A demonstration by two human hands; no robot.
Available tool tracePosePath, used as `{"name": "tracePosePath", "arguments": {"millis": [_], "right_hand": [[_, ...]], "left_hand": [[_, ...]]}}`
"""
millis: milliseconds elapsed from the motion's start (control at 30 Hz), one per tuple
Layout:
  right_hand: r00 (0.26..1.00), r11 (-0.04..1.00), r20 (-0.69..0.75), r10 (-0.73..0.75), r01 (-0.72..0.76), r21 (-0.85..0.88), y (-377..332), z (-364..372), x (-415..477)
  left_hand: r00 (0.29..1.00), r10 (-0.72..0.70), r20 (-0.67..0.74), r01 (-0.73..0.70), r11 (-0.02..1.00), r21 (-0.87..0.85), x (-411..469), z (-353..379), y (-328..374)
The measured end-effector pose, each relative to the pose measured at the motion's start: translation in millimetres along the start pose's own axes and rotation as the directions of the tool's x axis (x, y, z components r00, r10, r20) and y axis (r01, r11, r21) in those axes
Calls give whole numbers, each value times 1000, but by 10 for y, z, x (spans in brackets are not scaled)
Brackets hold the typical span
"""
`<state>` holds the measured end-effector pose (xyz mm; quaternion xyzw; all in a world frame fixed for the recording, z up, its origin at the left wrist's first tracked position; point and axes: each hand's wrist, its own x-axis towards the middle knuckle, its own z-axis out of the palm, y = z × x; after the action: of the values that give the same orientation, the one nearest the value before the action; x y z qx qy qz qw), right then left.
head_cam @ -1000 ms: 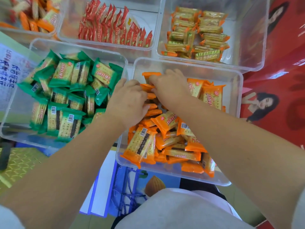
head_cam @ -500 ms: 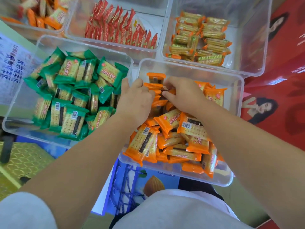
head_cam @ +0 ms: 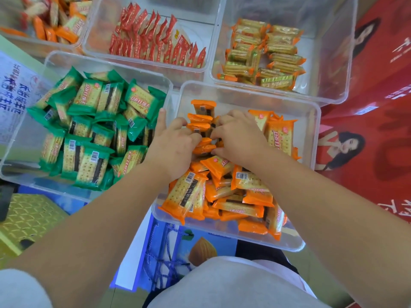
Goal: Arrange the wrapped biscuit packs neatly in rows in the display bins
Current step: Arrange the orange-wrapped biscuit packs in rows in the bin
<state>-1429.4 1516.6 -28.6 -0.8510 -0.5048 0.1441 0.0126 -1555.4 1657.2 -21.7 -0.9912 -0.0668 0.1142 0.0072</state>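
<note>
A clear plastic bin (head_cam: 312,121) in front of me holds several orange-wrapped biscuit packs (head_cam: 224,192), loose in a heap at the near end. A short row of orange packs (head_cam: 201,118) stands on edge at the bin's far left. My left hand (head_cam: 175,145) and my right hand (head_cam: 239,136) are both in this bin, on either side of that row, fingers curled onto the packs. My left index finger points up along the bin's left wall. Which packs each hand pinches is hidden by the fingers.
Left of it a clear bin (head_cam: 66,57) holds green-wrapped packs (head_cam: 93,130) in a loose pile. Behind are bins of red packs (head_cam: 155,38), gold-and-orange packs (head_cam: 264,54) and mixed orange packs (head_cam: 55,21). Red printed cartons (head_cam: 378,107) lie at right; a yellow crate (head_cam: 29,218) at lower left.
Both hands have slid a little toward me along the row of standing orange packs, and the right hand has closed in against the left.
</note>
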Motion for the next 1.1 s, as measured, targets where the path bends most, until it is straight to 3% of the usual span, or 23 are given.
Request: {"name": "tracePosePath", "arguments": {"millis": [167,267,400,633,867,1100], "right_hand": [[997,995,26,-69,71,-71,-69,-22,116],[992,989,66,-111,117,-88,-94,-21,193],[992,990,71,-106,112,-87,-165,10,257],[999,997,-50,1,-5,-82,-218,40,268],[993,990,-77,88,-96,-106,-307,122,326],[989,991,-99,114,-120,-62,-201,170,203]], "left_hand": [[987,-41,-158,12,984,-180,-209,-11,-21],[948,-192,-255,143,970,-199,-468,63,-19],[935,-317,-157,279,933,-227,-642,134,-10],[939,-332,-94,307,928,-210,-651,122,-12],[956,-284,-71,254,926,-281,-636,124,-6],[971,-204,-122,189,974,-126,-610,85,10]]}}
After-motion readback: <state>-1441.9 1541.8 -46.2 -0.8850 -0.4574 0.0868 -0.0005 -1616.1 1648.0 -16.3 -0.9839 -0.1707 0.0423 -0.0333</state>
